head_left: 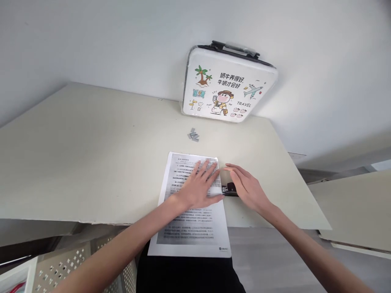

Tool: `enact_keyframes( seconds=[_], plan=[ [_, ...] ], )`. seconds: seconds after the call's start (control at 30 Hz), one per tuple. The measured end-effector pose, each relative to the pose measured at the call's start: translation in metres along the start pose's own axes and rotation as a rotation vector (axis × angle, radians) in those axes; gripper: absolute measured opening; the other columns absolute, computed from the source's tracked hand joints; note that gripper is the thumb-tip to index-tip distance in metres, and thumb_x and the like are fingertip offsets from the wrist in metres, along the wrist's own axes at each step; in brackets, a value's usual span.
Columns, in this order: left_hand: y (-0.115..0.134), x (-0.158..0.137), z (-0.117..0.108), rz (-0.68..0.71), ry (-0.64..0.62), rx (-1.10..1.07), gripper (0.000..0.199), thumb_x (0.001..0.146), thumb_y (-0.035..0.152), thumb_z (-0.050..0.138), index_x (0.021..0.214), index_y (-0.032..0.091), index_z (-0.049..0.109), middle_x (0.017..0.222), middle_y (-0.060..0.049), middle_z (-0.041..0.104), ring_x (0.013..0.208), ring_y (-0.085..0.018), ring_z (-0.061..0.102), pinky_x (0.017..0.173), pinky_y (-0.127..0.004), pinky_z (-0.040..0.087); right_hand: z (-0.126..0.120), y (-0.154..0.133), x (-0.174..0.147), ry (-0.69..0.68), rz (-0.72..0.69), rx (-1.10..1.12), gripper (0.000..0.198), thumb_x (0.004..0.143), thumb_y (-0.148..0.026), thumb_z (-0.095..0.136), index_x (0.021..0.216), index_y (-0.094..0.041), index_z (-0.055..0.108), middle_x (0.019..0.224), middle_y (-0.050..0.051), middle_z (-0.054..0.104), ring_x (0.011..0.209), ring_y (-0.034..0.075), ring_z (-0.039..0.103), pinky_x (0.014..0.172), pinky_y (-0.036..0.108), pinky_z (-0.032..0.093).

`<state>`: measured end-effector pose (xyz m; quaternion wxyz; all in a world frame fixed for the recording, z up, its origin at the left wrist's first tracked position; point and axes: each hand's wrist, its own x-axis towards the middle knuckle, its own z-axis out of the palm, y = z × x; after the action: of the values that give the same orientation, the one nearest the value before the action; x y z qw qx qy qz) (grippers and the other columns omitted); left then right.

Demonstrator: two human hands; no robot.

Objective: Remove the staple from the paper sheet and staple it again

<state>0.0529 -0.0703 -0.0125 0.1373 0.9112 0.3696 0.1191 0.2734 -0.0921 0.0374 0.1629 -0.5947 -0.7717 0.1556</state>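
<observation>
A printed sheet of paper (189,228) lies on the table, its lower end hanging past the front edge. Pressing flat on the upper right of that sheet is my left hand (198,185), fingers spread. My right hand (249,189) is just beyond the sheet's right edge, fingers stretched toward it with nothing visible in them. Between the hands, a black stapler (231,188) shows in part at the paper's edge; my right hand hides the rest of it. Whether the paper sits inside the stapler's mouth is hard to make out.
Several staple strips (193,135) lie in a small pile behind the paper. A white case (227,87) with cartoon prints and a black handle leans against the wall at the back of the table (91,162). A perforated basket (61,264) stands below at the left.
</observation>
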Motion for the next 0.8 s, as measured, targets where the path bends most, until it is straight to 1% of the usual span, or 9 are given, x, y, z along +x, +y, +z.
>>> enact_keyframes(
  seconds=[0.1, 0.2, 0.27, 0.33, 0.4, 0.5, 0.57, 0.67, 0.8],
  plan=[
    [-0.003, -0.007, -0.005, -0.004, -0.001, 0.000, 0.090, 0.102, 0.077, 0.034, 0.168, 0.016, 0.027, 0.177, -0.010, 0.012, 0.164, -0.032, -0.003, 0.133, -0.055, -0.003, 0.001, 0.012, -0.017, 0.085, -0.096, 0.049, 0.045, 0.112, -0.039, 0.026, 0.124, -0.027, 0.067, 0.140, 0.006, 0.068, 0.129, 0.026, 0.064, 0.110, 0.048, 0.051],
    [-0.007, -0.012, -0.012, 0.004, -0.005, 0.002, 0.082, 0.104, 0.072, 0.037, 0.168, 0.020, 0.028, 0.177, -0.008, 0.015, 0.164, -0.030, 0.000, 0.134, -0.053, 0.000, 0.004, 0.028, -0.035, 0.097, -0.189, 0.037, 0.034, 0.110, -0.042, 0.039, 0.130, -0.028, 0.063, 0.135, 0.008, 0.071, 0.124, 0.028, 0.066, 0.106, 0.047, 0.053],
    [-0.011, -0.016, -0.019, 0.008, -0.012, -0.005, 0.074, 0.108, 0.065, 0.036, 0.168, 0.023, 0.028, 0.176, -0.005, 0.017, 0.164, -0.028, 0.002, 0.135, -0.050, 0.004, 0.007, 0.040, -0.046, 0.121, -0.199, 0.024, 0.033, 0.107, -0.045, 0.049, 0.133, -0.028, 0.059, 0.131, 0.009, 0.072, 0.120, 0.030, 0.067, 0.101, 0.047, 0.055],
    [-0.017, -0.022, -0.029, -0.014, -0.005, -0.009, 0.068, 0.110, 0.060, 0.035, 0.168, 0.026, 0.027, 0.176, -0.004, 0.019, 0.164, -0.026, 0.004, 0.135, -0.048, 0.009, 0.010, 0.053, -0.055, 0.157, -0.169, 0.028, 0.032, 0.106, -0.047, 0.053, 0.131, -0.028, 0.058, 0.126, 0.009, 0.073, 0.113, 0.030, 0.069, 0.093, 0.045, 0.058],
    [-0.026, -0.034, -0.040, -0.079, 0.019, 0.003, 0.066, 0.111, 0.056, 0.035, 0.169, 0.026, 0.026, 0.176, -0.003, 0.021, 0.164, -0.026, 0.008, 0.135, -0.048, 0.013, 0.012, 0.063, -0.063, 0.189, -0.115, 0.060, 0.030, 0.105, -0.048, 0.054, 0.127, -0.028, 0.059, 0.121, 0.009, 0.074, 0.107, 0.029, 0.071, 0.086, 0.042, 0.059],
    [-0.045, -0.065, -0.055, -0.197, 0.077, 0.044, 0.065, 0.111, 0.053, 0.037, 0.169, 0.026, 0.025, 0.175, -0.004, 0.025, 0.163, -0.028, 0.016, 0.134, -0.050, 0.019, 0.013, 0.074, -0.075, 0.240, -0.002, 0.139, 0.031, 0.104, -0.052, 0.055, 0.123, -0.027, 0.060, 0.119, 0.010, 0.073, 0.103, 0.028, 0.071, 0.075, 0.038, 0.059],
    [-0.056, -0.088, -0.061, -0.245, 0.106, 0.079, 0.064, 0.112, 0.053, 0.036, 0.169, 0.027, 0.026, 0.174, -0.004, 0.027, 0.163, -0.028, 0.017, 0.133, -0.053, 0.020, 0.012, 0.078, -0.080, 0.270, 0.077, 0.199, 0.034, 0.102, -0.054, 0.057, 0.122, -0.026, 0.061, 0.119, 0.010, 0.073, 0.102, 0.028, 0.070, 0.072, 0.035, 0.058],
    [-0.064, -0.116, -0.062, -0.303, 0.112, 0.109, 0.068, 0.110, 0.056, 0.039, 0.170, 0.029, 0.023, 0.175, -0.004, 0.023, 0.162, -0.030, 0.017, 0.132, -0.056, 0.022, 0.012, 0.080, -0.083, 0.269, 0.156, 0.286, 0.036, 0.100, -0.056, 0.060, 0.121, -0.027, 0.063, 0.119, 0.008, 0.073, 0.100, 0.026, 0.070, 0.072, 0.034, 0.058],
    [-0.061, -0.127, -0.055, -0.332, 0.145, 0.169, 0.069, 0.108, 0.058, 0.043, 0.169, 0.031, 0.025, 0.175, -0.002, 0.022, 0.161, -0.032, 0.019, 0.130, -0.058, 0.024, 0.010, 0.079, -0.082, 0.252, 0.199, 0.346, 0.036, 0.098, -0.057, 0.063, 0.119, -0.027, 0.064, 0.118, 0.007, 0.073, 0.100, 0.025, 0.069, 0.074, 0.034, 0.058]
  ],
)
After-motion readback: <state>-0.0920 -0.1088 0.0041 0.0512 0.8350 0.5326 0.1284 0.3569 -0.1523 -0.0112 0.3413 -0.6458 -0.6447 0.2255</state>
